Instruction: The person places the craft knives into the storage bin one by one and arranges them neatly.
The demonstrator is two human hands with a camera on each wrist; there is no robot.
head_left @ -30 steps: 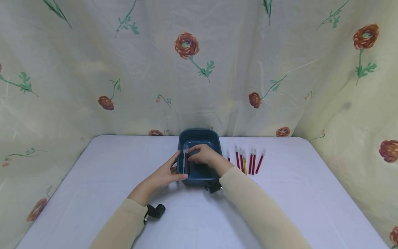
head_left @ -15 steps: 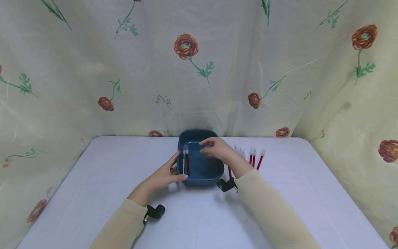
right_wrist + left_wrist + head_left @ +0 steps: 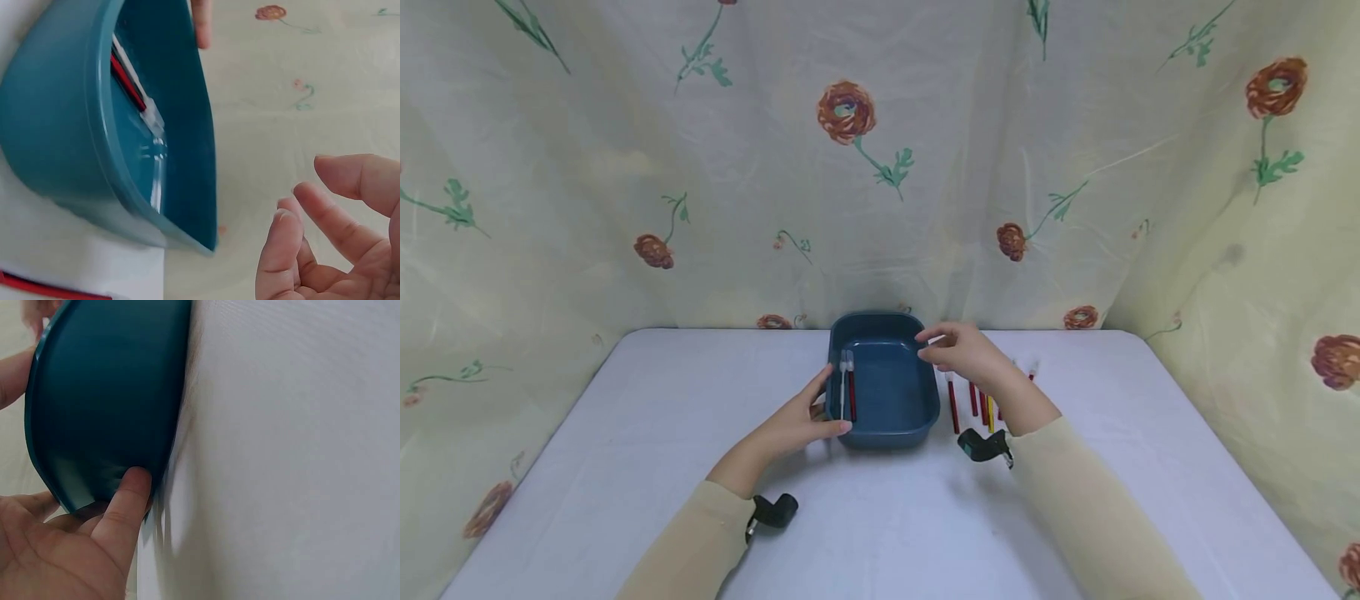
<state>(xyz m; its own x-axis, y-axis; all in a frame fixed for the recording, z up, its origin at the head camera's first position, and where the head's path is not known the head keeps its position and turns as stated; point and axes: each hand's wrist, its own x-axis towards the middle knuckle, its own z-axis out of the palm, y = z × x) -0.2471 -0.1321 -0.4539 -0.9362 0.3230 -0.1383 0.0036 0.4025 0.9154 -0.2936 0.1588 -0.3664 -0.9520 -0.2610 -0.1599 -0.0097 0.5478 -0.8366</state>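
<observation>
A deep blue plastic tub (image 3: pixel 887 437) stands at the middle of the table's far side. My left hand (image 3: pixel 797 421) grips its left side, thumb at the near corner and fingers spread along the outer wall. Inside the tub, along the left wall, lie a slim white pen (image 3: pixel 842 392) and a red pen (image 3: pixel 852 398) with clear caps. My right hand (image 3: pixel 966 350) hovers just past the tub's right rim with loosely bent fingers and nothing between them. Below it several red pens (image 3: pixel 953 408) and a yellow pen (image 3: pixel 990 414) lie on the table, partly hidden by the hand and wrist.
A white cloth covers the table (image 3: pixel 662 400). A flower-printed curtain (image 3: pixel 737 167) hangs right behind the table's far edge and along both sides. Each wrist carries a small black camera (image 3: pixel 775 510).
My right hand has left the red pen inside the tub and moved right, across the rim, to above the loose pens. The left hand and the tub have stayed put.
</observation>
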